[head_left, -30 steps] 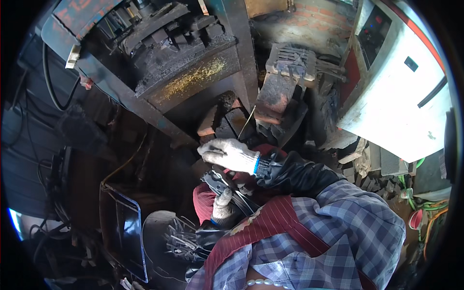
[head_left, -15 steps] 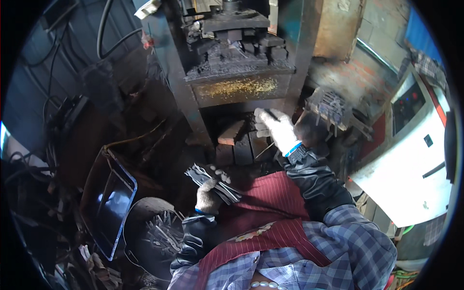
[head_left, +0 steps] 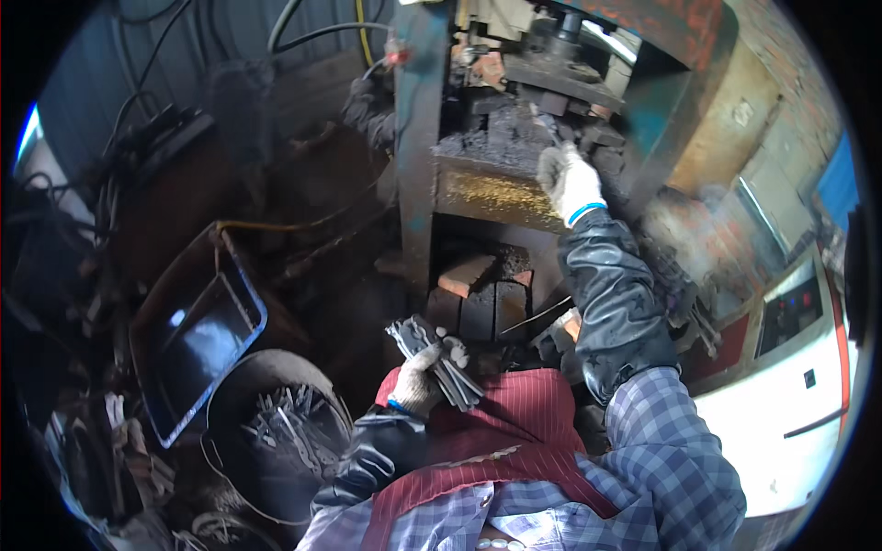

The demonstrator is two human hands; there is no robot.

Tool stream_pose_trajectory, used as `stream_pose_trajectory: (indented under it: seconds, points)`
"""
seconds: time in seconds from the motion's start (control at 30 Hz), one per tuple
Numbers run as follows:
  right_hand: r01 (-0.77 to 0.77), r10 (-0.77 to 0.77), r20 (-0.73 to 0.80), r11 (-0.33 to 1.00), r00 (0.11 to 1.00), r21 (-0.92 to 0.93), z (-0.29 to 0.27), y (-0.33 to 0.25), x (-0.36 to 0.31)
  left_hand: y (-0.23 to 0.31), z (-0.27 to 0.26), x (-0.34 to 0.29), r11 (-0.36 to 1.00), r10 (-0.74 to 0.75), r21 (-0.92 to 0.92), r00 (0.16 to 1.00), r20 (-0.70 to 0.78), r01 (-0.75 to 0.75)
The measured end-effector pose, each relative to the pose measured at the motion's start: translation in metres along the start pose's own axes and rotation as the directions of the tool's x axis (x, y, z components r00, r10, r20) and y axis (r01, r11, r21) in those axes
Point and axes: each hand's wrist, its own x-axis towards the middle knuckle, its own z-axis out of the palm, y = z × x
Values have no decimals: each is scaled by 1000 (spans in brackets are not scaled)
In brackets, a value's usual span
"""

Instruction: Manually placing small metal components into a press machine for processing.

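Observation:
My left hand [head_left: 421,378], in a pale work glove, is closed round a bundle of flat grey metal strips [head_left: 452,375] above my lap. The strips lie at a slant, their ends jutting out on both sides of the hand. My right hand [head_left: 571,182], gloved too, is raised at the front edge of the press bed [head_left: 496,138], with its fingers bent together. What lies between those fingers is too blurred to make out. A narrow pale piece [head_left: 544,121] shows just beyond the fingertips, below the dark upper block [head_left: 565,81] of the press.
A round bucket [head_left: 220,404] with loose metal strips [head_left: 292,424] stands at my left, beside a blue-rimmed tray [head_left: 197,349]. Bricks [head_left: 467,274] lie under the press. A white control cabinet [head_left: 781,395] is on the right. Hoses hang at the back left.
My right hand has moved up and forward from below the bed to its front edge. My left hand still holds the bundle. The view has shifted, so the press appears farther right.

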Motion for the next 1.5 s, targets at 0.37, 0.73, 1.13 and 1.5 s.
stream_pose_trajectory:
  seconds: [0.37, 0.73, 1.13, 1.5]
  points:
    - [87, -65, 65, 894, 996, -440, -13, -16, -117, -5, -1, 2, 993, 117, 39, 986, -120, -113]
    - [-424, 829, 375, 541, 416, -726, 180, 143, -236, -9, -8, 12, 965, 226, 186, 949, -221, -187]
    - [-125, 595, 775, 803, 214, -582, 217, 212, -300, -8, -15, -12, 987, 160, 57, 965, -205, -152]
    - [-230, 199, -281, 970, 939, -83, -173, 46, -290, 2, -4, 5, 998, 58, 10, 993, -100, -57]
